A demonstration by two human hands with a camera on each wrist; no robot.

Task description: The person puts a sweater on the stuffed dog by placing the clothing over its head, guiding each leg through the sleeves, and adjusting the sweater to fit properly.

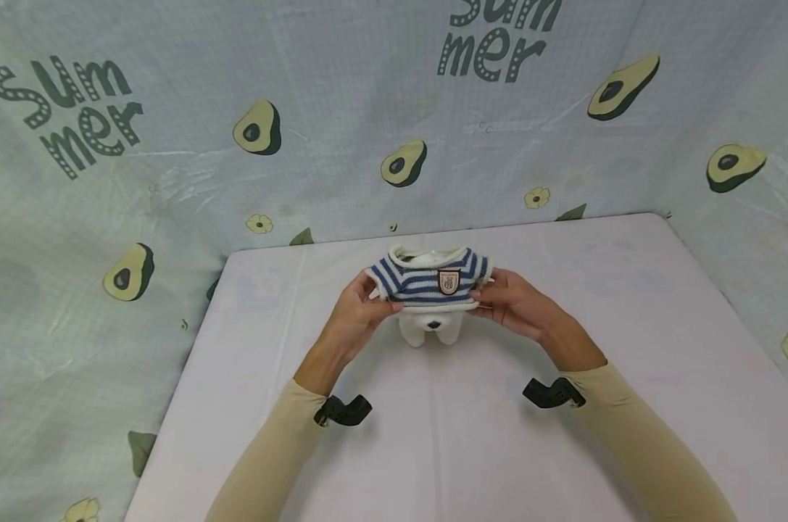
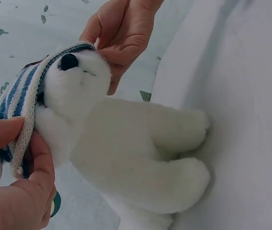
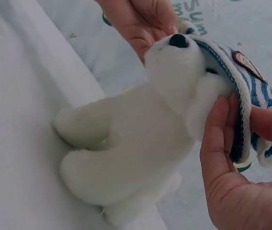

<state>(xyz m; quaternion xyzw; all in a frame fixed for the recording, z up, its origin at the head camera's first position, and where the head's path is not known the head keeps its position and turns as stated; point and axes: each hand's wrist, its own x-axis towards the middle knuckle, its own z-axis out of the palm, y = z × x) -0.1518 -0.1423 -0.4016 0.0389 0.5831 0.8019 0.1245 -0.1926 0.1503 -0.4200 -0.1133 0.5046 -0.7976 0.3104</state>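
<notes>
A small knitted sweater [image 1: 420,285], striped blue and white with a badge on its front, covers the upper head of a white plush bear [image 2: 121,143]. The bear stands on its legs on the table, its black nose and muzzle showing below the hem. My left hand [image 1: 361,313] pinches the sweater's hem between thumb and fingers on the left side. On the opposite side my right hand [image 1: 514,304] pinches the hem the same way, with fingers inside the opening in the right wrist view. The bear's eyes are mostly under the knit.
The bear stands on a white-covered table [image 1: 433,435]. Behind it and at both sides hangs a pale curtain [image 1: 341,87] printed with avocados and lettering. A black wrist mount [image 1: 344,411] sits on the left forearm, another mount [image 1: 553,393] on the right.
</notes>
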